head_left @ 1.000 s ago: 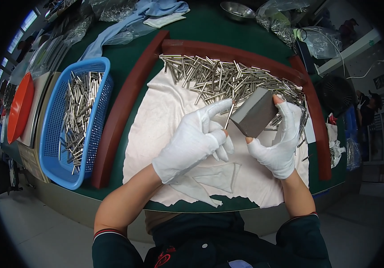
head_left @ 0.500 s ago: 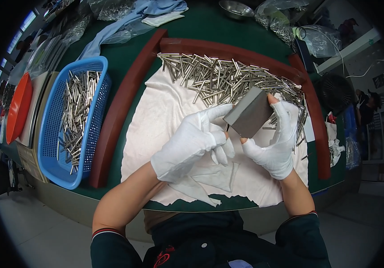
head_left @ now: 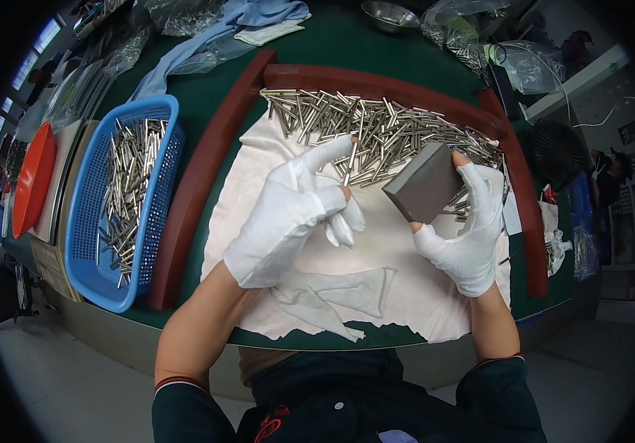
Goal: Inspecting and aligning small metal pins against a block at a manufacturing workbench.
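Note:
Both my hands wear white gloves with bare thumb and index fingertips. Between the thumb and index finger of my left hand [head_left: 291, 207] is a metal pin [head_left: 350, 164], held roughly upright over the cloth; the other fingers curl below. My right hand [head_left: 472, 229] grips a grey block [head_left: 428, 183], like a sanding block, with the fingers on its far edge and the thumb on its near corner. The block is tilted and apart from the pin. Beyond the hands, a heap of metal pins [head_left: 376, 133] lies along the far side of the pale pink cloth [head_left: 236, 214].
A dark red frame [head_left: 199, 177] borders the cloth on three sides. Left of it stands a blue basket [head_left: 81, 244] with metal pins, beside an orange-red tray [head_left: 34, 181]. White cloth scraps [head_left: 354, 292] lie near the front edge. A metal bowl [head_left: 390, 16] sits at the back.
My left hand has moved left, away from the block, and the pin between its fingers now shows clearly. My right hand has shifted slightly right with the block.

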### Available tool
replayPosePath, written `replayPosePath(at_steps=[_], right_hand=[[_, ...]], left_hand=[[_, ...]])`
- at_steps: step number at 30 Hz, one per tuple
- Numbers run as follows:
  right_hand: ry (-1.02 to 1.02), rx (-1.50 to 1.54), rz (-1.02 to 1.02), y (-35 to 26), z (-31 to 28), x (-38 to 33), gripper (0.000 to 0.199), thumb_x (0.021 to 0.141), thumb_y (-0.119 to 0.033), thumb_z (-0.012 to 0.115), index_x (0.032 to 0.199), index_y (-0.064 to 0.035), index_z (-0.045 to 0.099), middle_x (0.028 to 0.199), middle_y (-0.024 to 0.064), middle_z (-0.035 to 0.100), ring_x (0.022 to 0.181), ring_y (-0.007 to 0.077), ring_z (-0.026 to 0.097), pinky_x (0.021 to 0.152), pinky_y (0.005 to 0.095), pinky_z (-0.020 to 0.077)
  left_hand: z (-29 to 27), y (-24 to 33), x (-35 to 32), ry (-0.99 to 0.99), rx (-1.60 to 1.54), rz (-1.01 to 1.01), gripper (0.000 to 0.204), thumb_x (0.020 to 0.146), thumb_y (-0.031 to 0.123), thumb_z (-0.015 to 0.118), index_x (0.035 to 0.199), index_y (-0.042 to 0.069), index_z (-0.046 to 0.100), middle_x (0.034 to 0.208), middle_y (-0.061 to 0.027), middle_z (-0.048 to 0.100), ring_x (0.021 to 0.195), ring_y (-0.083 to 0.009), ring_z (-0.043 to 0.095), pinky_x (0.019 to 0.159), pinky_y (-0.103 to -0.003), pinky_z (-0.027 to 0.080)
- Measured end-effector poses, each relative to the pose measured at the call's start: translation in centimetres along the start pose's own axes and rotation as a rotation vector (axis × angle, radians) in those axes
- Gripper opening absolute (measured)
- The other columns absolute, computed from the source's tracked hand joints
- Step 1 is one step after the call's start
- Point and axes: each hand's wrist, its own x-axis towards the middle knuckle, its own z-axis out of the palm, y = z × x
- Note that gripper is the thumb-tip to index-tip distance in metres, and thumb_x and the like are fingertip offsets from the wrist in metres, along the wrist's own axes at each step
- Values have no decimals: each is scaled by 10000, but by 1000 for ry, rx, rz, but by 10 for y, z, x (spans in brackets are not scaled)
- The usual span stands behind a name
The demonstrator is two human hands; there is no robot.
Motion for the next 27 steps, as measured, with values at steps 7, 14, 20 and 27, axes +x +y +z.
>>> replayPosePath(at_steps=[7, 14, 20, 27], right_hand=[[38, 15, 20, -2, 6, -2, 838, 544, -116, 777, 1298, -1, 430, 1070, 109, 425, 931, 214, 466, 790, 322, 420], [27, 35, 48, -4, 10, -3, 854, 545, -114, 790, 1311, -17, 425, 1076, 105, 423, 898, 202, 466, 769, 322, 423], [74, 11, -41, -10, 14, 0, 860, 550, -117, 795, 1317, -21, 418, 1088, 109, 435, 912, 224, 471, 776, 329, 426], [-73, -29, -48, 0, 6, 2, 858, 542, -113, 782, 1316, -29, 423, 1098, 115, 437, 952, 231, 481, 789, 345, 432]], left_hand=[[14, -1, -3, -7, 173, -97, 611, 805, -2, 461, 1384, -65, 277, 671, -118, 627, 527, -111, 580, 525, -212, 473], [13, -4, -1, -47, 200, -115, 620, 794, -24, 436, 1385, -81, 260, 668, -99, 618, 543, -100, 584, 526, -194, 468], [19, -7, -1, -64, 128, -120, 627, 801, -23, 445, 1391, -81, 243, 737, -134, 624, 546, -111, 592, 517, -198, 471], [1, -9, 3, -82, -49, -72, 663, 811, 80, 530, 1390, -76, 247, 729, -159, 616, 543, -148, 596, 516, -216, 467]])
